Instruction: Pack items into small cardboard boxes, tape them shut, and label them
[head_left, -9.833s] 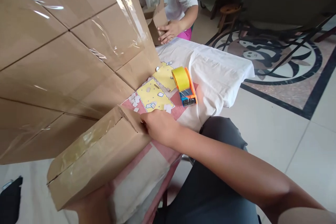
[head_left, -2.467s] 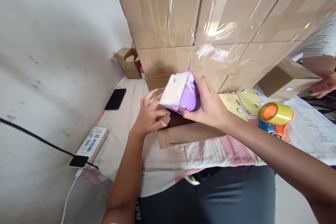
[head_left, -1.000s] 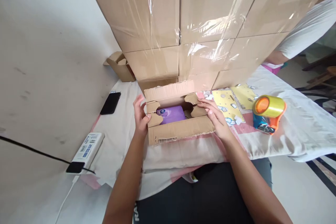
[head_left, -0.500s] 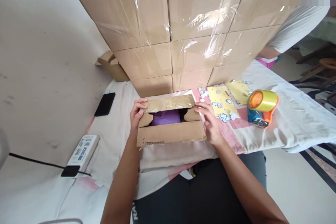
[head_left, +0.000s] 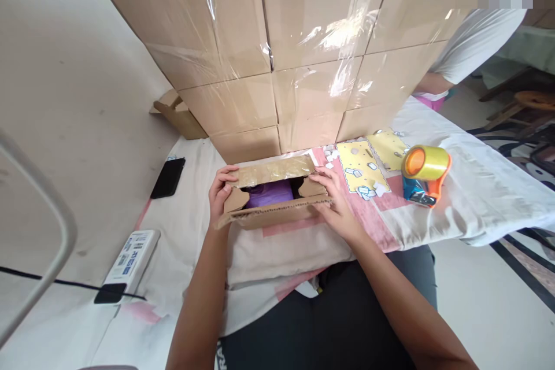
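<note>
Between my hands sits a small cardboard box [head_left: 264, 218], its top flaps partly open. Inside it lies something wrapped in purple [head_left: 271, 193]; what it is I cannot tell. My left hand [head_left: 220, 191] grips the left side, fingers at the corner of the taped far flap [head_left: 271, 172] and thumb by the left end flap [head_left: 236, 199]. On the right, my right hand [head_left: 338, 202] has its fingers at the far flap's corner and the right end flap [head_left: 312, 187], with the thumb against the near flap, which is seen almost edge-on.
A tall wall of stacked cartons [head_left: 310, 92] under clear film stands behind. To the right are yellow printed sheets [head_left: 362, 167] with paper bits and a tape dispenser [head_left: 427, 173]. A phone [head_left: 168, 178] and a power strip [head_left: 132, 257] lie left. A person's sleeve [head_left: 481, 40] shows far right.
The near flap has tilted up from hanging outward to almost edge-on. My right thumb has come down to it. The view has shifted slightly, and a pale curved bar shows more at left.
</note>
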A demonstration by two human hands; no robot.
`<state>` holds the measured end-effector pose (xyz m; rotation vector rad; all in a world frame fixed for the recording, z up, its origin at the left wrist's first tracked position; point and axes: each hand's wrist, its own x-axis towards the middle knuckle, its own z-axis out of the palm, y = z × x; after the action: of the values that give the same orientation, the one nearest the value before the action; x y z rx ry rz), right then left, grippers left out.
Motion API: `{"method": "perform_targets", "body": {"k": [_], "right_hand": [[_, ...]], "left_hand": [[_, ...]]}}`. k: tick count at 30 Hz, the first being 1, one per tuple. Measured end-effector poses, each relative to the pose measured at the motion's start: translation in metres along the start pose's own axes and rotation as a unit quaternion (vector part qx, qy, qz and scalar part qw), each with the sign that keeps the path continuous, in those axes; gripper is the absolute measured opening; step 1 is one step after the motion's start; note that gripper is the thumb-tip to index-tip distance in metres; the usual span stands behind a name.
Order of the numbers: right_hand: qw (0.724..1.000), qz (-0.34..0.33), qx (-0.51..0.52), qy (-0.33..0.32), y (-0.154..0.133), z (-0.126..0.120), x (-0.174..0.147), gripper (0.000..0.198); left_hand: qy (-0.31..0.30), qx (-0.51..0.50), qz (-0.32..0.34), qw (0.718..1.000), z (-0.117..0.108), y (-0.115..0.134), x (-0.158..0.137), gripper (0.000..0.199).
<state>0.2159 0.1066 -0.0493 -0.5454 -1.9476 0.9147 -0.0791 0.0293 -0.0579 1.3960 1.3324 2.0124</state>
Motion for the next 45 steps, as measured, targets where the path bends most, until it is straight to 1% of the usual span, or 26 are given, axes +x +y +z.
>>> {"method": "perform_targets", "body": {"k": [5, 12, 16, 19, 23, 25, 27, 31, 32, 37, 45], "right_hand": [[0.999, -0.009, 0.013, 0.048, 0.001, 0.005, 0.002, 0.04], [0.995, 0.043, 0.014, 0.084, -0.006, 0.011, 0.003, 0.031], [0.993, 0.053, 0.022, 0.102, -0.004, 0.014, 0.002, 0.037], [0.993, 0.051, 0.033, 0.101, -0.004, 0.015, 0.0, 0.04], [0.993, 0.061, 0.036, 0.094, -0.004, 0.015, -0.002, 0.047], [0.994, 0.058, 0.029, 0.093, -0.005, 0.015, -0.002, 0.05], [0.995, 0.044, 0.019, 0.093, -0.005, 0.015, -0.002, 0.047], [0.995, 0.012, 0.001, 0.096, -0.006, 0.016, -0.001, 0.041], [0.995, 0.006, -0.001, 0.098, -0.007, 0.015, 0.0, 0.041], [0.995, 0.007, -0.022, 0.094, -0.008, 0.015, 0.002, 0.038], [0.995, 0.001, -0.028, 0.092, -0.005, 0.015, 0.003, 0.034]], "left_hand": [[0.015, -0.001, 0.007, 1.0, -0.001, -0.006, 0.001, 0.024], [0.039, -0.001, -0.01, 0.999, 0.001, -0.009, -0.001, 0.03], [0.027, -0.019, 0.006, 0.999, 0.002, -0.006, -0.003, 0.037], [0.018, -0.046, 0.029, 0.998, 0.003, -0.004, -0.003, 0.042], [0.018, -0.049, 0.039, 0.998, 0.005, -0.003, -0.003, 0.044], [0.018, -0.041, 0.042, 0.998, 0.005, -0.003, -0.003, 0.043], [0.018, -0.034, 0.044, 0.998, 0.006, -0.002, -0.003, 0.043], [0.019, -0.042, 0.039, 0.998, 0.008, -0.001, -0.004, 0.057], [0.017, -0.043, 0.04, 0.998, 0.008, -0.001, -0.004, 0.057], [0.002, -0.018, 0.03, 0.999, 0.002, -0.003, -0.003, 0.039], [-0.005, -0.001, 0.036, 0.999, 0.0, -0.001, 0.001, 0.033]]}}
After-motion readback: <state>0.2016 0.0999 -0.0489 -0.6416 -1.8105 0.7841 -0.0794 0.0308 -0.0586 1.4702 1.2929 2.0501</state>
